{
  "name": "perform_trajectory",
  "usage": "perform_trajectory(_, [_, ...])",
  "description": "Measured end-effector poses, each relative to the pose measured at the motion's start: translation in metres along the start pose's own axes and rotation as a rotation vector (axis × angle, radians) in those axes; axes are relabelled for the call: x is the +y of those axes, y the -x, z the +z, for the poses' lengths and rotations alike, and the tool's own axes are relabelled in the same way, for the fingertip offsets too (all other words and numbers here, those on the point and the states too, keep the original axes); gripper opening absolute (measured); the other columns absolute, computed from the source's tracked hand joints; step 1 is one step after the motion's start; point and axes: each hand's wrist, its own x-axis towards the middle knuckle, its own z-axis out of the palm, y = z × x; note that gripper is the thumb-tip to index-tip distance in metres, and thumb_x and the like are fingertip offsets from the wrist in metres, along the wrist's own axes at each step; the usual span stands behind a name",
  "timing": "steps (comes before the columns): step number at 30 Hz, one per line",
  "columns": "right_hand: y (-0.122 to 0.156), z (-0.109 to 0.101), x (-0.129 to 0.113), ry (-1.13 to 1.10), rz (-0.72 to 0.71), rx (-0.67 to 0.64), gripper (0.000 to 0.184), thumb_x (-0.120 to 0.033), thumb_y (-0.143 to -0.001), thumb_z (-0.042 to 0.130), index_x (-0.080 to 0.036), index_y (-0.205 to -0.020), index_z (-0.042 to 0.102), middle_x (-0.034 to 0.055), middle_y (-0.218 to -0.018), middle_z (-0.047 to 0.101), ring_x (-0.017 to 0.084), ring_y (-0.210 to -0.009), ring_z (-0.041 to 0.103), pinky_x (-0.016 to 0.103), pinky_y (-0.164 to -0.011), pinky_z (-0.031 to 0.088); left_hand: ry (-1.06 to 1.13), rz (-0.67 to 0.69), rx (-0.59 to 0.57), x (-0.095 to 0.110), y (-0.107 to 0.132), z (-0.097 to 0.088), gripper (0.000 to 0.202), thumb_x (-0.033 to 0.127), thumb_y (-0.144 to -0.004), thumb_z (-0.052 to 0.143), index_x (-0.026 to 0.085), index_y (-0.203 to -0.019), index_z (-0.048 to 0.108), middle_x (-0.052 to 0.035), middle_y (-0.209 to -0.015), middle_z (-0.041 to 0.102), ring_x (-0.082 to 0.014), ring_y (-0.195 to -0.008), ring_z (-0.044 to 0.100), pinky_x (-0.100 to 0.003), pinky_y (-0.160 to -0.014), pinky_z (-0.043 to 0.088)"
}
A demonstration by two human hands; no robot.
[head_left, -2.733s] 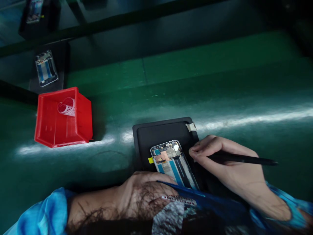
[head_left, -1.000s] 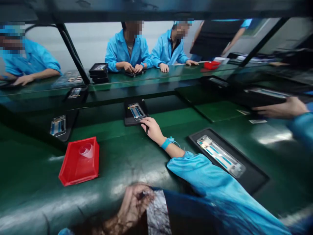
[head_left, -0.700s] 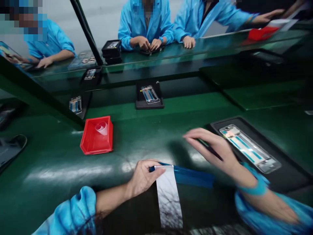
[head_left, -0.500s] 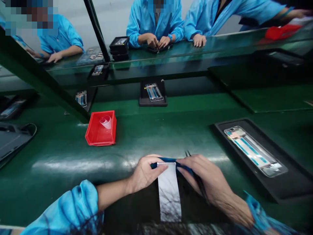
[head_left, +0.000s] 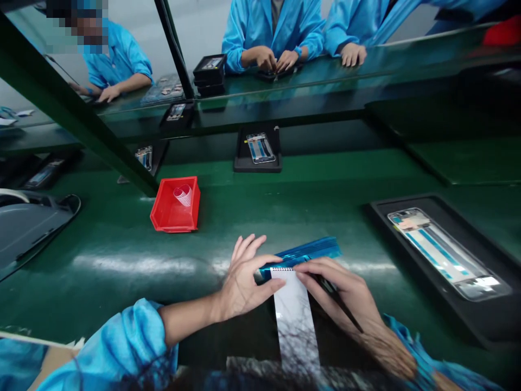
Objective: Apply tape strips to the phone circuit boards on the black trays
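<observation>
**Both hands meet at the top edge of a white strip**

The left hand (head_left: pixel 244 282) holds the white strip (head_left: pixel 293 309) by its upper end, thumb on its face, in a narrow pinch that also takes in shiny blue film (head_left: pixel 315 251). Its other fingers are spread upward. The film lies behind the strip's upper edge, where a row of small dark holes runs across, and sticks out to the right. The strip extends down toward the person.

The right hand (head_left: pixel 345 290) has its thumb and index fingertip close together at the strip's upper right corner; whether they grip it is unclear. Slim dark tweezers (head_left: pixel 340 301) are tucked in this hand's grip.

To the right, a phone frame (head_left: pixel 443 250) with blue strips lies in a black tray (head_left: pixel 480 320) on the green table (head_left: pixel 244 212). A red bin (head_left: pixel 165 209) holding a rolled perforated piece (head_left: pixel 183 195) stands farther left. Across the table, a co-worker's hands (head_left: pixel 266 61) work close together.
</observation>
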Motion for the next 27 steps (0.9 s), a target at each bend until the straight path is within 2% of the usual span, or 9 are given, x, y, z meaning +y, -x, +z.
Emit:
perform_trajectory(2, [-0.001, -0.002, -0.003, -0.014, 0.025, 0.042, 0.011, -0.022, -0.077, 0.056, -0.028, -0.086, 0.059, -0.0021, -0.081, 0.063, 0.015, -0.074, 0.060, 0.028, -0.066, 0.050, -0.012, 0.069, 0.107, 0.000, 0.003, -0.003, 0.040, 0.040, -0.071, 0.060, 0.028, -0.108, 0.056, -0.0045, -0.135, 0.040, -0.0269, -0.127, 0.029, -0.053, -0.108, 0.013])
perform_trajectory(5, [-0.001, -0.004, -0.006, -0.032, 0.047, 0.114, 0.011, -0.021, -0.077, 0.057, -0.028, -0.085, 0.059, -0.0033, -0.081, 0.063, 0.013, -0.073, 0.060, 0.026, -0.066, 0.049, 0.066, 0.144, 0.251, 0.001, 0.008, -0.006, 0.030, 0.030, -0.069, 0.063, 0.026, -0.098, 0.057, -0.0030, -0.102, 0.060, -0.0216, -0.100, 0.052, -0.048, -0.098, 0.031])
perform_trajectory(7, [0.000, -0.003, -0.007, -0.041, 0.049, 0.159, 0.013, -0.020, -0.076, 0.058, -0.028, -0.086, 0.059, -0.0029, -0.082, 0.063, 0.013, -0.074, 0.060, 0.026, -0.067, 0.048, 0.142, 0.111, 0.260, 0.001, 0.011, -0.003, 0.027, 0.025, -0.069, 0.063, 0.022, -0.094, 0.053, 0.0003, -0.079, 0.062, -0.0156, -0.076, 0.057, -0.040, -0.084, 0.042])
perform_trajectory(9, [0.001, -0.001, -0.009, -0.047, 0.038, 0.185, 0.014, -0.019, -0.076, 0.058, -0.027, -0.087, 0.059, -0.0025, -0.083, 0.063, 0.013, -0.075, 0.060, 0.026, -0.068, 0.048, 0.218, 0.055, 0.242, 0.001, 0.013, 0.003, 0.027, 0.024, -0.072, 0.060, 0.020, -0.095, 0.048, 0.0016, -0.071, 0.062, -0.0125, -0.064, 0.057, -0.032, -0.072, 0.048])
perform_trajectory(12, [0.001, 0.001, -0.011, -0.049, -0.008, 0.176, 0.019, -0.016, -0.076, 0.057, -0.027, -0.090, 0.059, -0.0024, -0.084, 0.063, 0.014, -0.076, 0.059, 0.027, -0.069, 0.049, 0.337, -0.011, 0.220, 0.002, 0.014, 0.013, 0.025, 0.023, -0.077, 0.056, 0.020, -0.098, 0.043, 0.0009, -0.074, 0.065, -0.0116, -0.066, 0.063, -0.023, -0.063, 0.051])
perform_trajectory(15, [-0.001, 0.003, -0.014, -0.036, -0.054, 0.143, 0.027, -0.014, -0.075, 0.058, -0.027, -0.099, 0.058, -0.0015, -0.086, 0.064, 0.014, -0.078, 0.059, 0.027, -0.070, 0.049, 0.404, -0.042, 0.196, 0.003, 0.013, 0.018, 0.022, 0.021, -0.080, 0.052, 0.021, -0.101, 0.044, 0.0005, -0.077, 0.067, -0.0111, -0.069, 0.065, -0.020, -0.062, 0.053])
perform_trajectory(19, [-0.003, 0.003, -0.013, -0.022, -0.076, 0.103, 0.032, -0.012, -0.073, 0.060, -0.024, -0.104, 0.058, 0.0005, -0.089, 0.064, 0.013, -0.081, 0.059, 0.026, -0.070, 0.049, 0.380, 0.015, 0.156, 0.004, 0.009, 0.013, 0.026, 0.020, -0.073, 0.061, 0.025, -0.098, 0.059, 0.0006, -0.086, 0.069, -0.0119, -0.074, 0.064, -0.023, -0.068, 0.054])
perform_trajectory(21, [-0.003, 0.003, -0.011, -0.028, -0.089, 0.086, 0.033, -0.011, -0.073, 0.061, -0.022, -0.103, 0.058, 0.0012, -0.089, 0.064, 0.013, -0.081, 0.059, 0.024, -0.071, 0.050, 0.334, 0.054, 0.169, 0.004, 0.007, 0.011, 0.028, 0.019, -0.068, 0.066, 0.027, -0.095, 0.064, 0.0018, -0.084, 0.070, -0.0131, -0.076, 0.062, -0.025, -0.070, 0.054])
perform_trajectory(27, [-0.002, -0.002, -0.011, -0.047, -0.120, 0.057, 0.027, -0.010, -0.072, 0.062, -0.021, -0.097, 0.060, 0.0005, -0.086, 0.064, 0.012, -0.078, 0.060, 0.021, -0.068, 0.051, 0.181, 0.159, 0.203, 0.004, 0.002, 0.006, 0.023, 0.019, -0.069, 0.066, 0.021, -0.092, 0.065, 0.0020, -0.080, 0.071, -0.0117, -0.080, 0.063, -0.025, -0.074, 0.054])
